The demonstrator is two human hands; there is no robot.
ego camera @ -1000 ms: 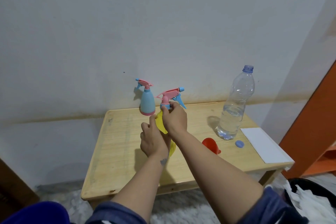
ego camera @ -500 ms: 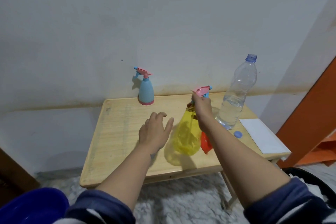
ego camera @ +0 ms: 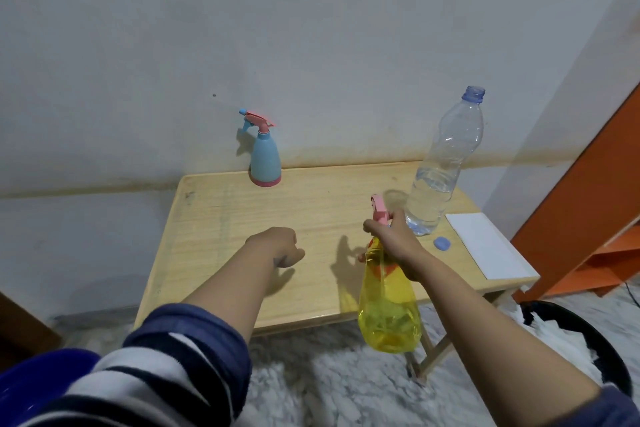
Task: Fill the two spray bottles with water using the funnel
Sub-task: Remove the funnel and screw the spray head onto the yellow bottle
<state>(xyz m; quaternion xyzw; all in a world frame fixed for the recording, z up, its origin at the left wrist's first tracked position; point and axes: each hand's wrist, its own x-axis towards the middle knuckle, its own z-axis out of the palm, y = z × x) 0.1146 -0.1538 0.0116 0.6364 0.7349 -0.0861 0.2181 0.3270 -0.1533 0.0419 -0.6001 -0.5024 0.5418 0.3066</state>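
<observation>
The yellow spray bottle [ego camera: 389, 308] is see-through, with a pink trigger head [ego camera: 379, 210], and it hangs upright in the air over the front edge of the desk [ego camera: 221, 218]. The right hand [ego camera: 394, 241] holds it by the neck just under the trigger head, fingers curled round it. Part of the red funnel [ego camera: 389, 265] shows through and beside the bottle's shoulder, on the desk behind it. The left hand [ego camera: 280, 248] hovers above the middle of the desk with its fingers curled loosely under, holding nothing. The blue spray bottle [ego camera: 265, 158] stands upright at the desk's back edge against the wall. At the right, a clear water bottle [ego camera: 440, 170], uncapped and partly filled, stands near the back corner; its blue cap [ego camera: 442, 243] lies just in front, beside a white sheet [ego camera: 485, 244] along the right edge. The left half of the desk is bare wood.
</observation>
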